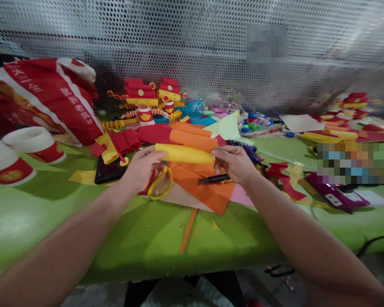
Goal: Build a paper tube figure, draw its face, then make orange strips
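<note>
A strip of yellow paper [185,154], curved along its length, is held level above the table. My left hand [147,164] pinches its left end, and my right hand [231,160] pinches the right end. Just behind it lies a curled orange paper [192,139]. Scissors with red and yellow handles [161,184] rest below my left hand. Under my right hand a utility knife [213,179] lies on flat orange paper sheets [200,194]. A narrow orange strip [188,230] is nearer the table's front edge.
Stacked paper cups [35,147] and a red bag [48,96] stand at left. Red and yellow paper figures [144,100] are at the back. A black phone-like object [107,172] lies left of my hands. A purple object [336,194] and red scraps [288,181] sit at right on the green table [131,238].
</note>
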The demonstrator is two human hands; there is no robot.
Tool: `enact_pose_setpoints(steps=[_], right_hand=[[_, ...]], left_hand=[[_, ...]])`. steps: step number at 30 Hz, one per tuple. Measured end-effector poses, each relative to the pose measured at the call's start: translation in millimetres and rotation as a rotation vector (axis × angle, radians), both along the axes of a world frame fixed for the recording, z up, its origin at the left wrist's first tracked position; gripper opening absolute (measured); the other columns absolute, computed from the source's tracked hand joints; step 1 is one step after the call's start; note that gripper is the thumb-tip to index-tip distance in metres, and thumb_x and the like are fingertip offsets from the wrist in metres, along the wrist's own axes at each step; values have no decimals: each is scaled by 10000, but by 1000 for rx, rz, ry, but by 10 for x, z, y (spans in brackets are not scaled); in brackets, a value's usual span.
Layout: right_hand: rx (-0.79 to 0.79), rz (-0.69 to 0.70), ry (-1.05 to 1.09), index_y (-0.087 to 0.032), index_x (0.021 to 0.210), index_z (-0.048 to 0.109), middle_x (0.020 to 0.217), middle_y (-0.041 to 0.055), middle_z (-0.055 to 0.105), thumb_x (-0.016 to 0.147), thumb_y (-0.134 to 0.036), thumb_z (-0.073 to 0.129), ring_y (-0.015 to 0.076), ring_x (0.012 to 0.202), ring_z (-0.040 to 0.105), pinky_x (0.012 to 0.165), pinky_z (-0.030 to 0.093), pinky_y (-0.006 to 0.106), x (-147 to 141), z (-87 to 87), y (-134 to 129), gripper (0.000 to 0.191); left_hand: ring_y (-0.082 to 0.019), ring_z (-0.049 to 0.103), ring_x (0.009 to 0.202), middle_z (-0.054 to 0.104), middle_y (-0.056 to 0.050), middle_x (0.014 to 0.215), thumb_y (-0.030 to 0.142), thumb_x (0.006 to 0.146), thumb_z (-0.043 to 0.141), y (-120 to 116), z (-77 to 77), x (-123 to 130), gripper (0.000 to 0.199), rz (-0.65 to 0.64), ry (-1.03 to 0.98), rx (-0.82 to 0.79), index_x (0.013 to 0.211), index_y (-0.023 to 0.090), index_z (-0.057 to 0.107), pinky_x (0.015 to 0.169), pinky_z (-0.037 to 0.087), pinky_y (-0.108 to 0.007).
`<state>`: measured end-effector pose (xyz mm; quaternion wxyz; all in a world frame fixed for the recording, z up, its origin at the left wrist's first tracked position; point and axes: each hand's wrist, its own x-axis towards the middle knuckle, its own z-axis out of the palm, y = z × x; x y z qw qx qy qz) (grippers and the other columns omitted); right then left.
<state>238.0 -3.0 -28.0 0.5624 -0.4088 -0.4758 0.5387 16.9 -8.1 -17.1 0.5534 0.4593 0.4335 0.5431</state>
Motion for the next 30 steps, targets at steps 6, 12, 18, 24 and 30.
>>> enact_pose_setpoints(steps=[6,12,18,24,30], right_hand=[[40,-47,-3,-185,547,682,474,-58,569,447,-379,817,65,288,473,290,407,206,-11,-42,32,257],[52,-41,3,-188,576,679,509,-52,590,448,-424,819,69,332,499,338,443,219,-15,-98,53,303],[29,-8,-5,-191,563,683,490,-52,590,423,-413,831,72,325,498,343,441,222,-25,-65,41,301],[14,16,-30,-183,559,708,444,-47,573,427,-359,834,83,330,513,349,418,214,-12,-59,24,253],[-11,38,-74,-178,573,721,506,-18,632,435,-287,813,74,317,498,324,404,203,1,-114,45,198]], left_hand=[[-105,548,639,590,22,708,190,640,689,4,-11,-7,136,242,172,124,736,197,593,589,437,-217],[-122,565,695,572,29,721,140,642,673,-31,24,0,303,183,141,195,921,209,576,631,453,-230],[-116,583,699,629,19,759,154,630,671,-15,16,4,244,79,69,160,870,197,659,672,471,-245],[-118,599,710,660,25,751,104,595,669,10,10,2,182,58,-21,86,750,199,670,692,489,-242],[-151,634,764,664,9,782,45,545,645,-22,76,31,281,37,-75,51,784,188,612,663,484,-252]])
